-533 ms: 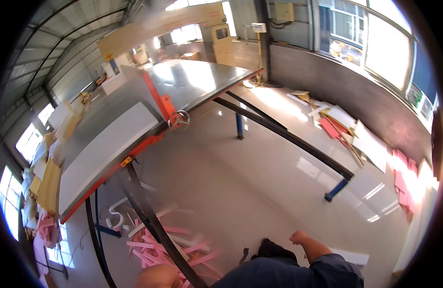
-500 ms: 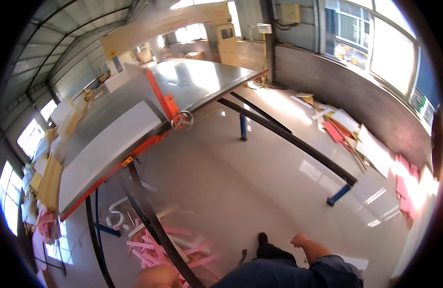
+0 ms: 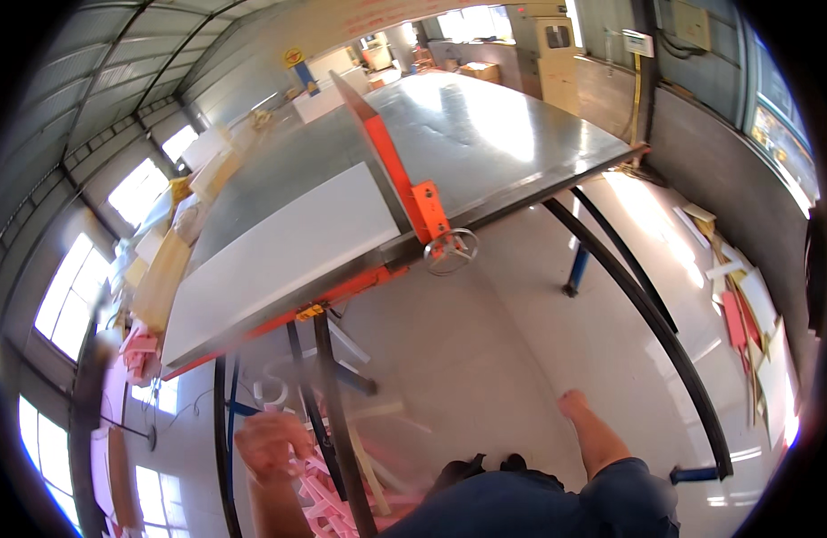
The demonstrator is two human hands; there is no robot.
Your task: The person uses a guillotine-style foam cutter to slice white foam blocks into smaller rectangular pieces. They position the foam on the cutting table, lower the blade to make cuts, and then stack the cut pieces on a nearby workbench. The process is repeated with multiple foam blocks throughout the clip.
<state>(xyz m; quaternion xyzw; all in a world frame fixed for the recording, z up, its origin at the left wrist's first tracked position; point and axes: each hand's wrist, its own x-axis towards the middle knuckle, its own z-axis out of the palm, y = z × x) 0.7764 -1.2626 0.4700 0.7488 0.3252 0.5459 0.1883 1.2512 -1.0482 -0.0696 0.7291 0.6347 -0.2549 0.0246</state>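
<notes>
My left hand (image 3: pixel 272 446) is raised at the lower left with its fingers curled, and no object shows in it. It is in front of a pile of pink foam strips (image 3: pixel 322 502) on the floor. My right hand (image 3: pixel 572 403) hangs out over the floor, fingers drawn together, touching nothing. Ahead stands a metal-topped table (image 3: pixel 521 134). A white foam board (image 3: pixel 288 255) lies flat along its near left edge. To the board's right runs an orange guide fence (image 3: pixel 394 161), with a round metal handwheel (image 3: pixel 450 252) at its near end.
Dark rails (image 3: pixel 651 314) slope down from the table at the right, another (image 3: pixel 337 403) beside my left hand. Offcuts (image 3: pixel 745 314) lie along the right wall. Stacked foam blocks (image 3: pixel 162 278) line the left side. A yellow cabinet (image 3: pixel 557 67) stands at the back.
My view has turned left and come nearer the table. My left hand has risen into fuller view. My right arm stays extended over the floor. The white board remains on the table.
</notes>
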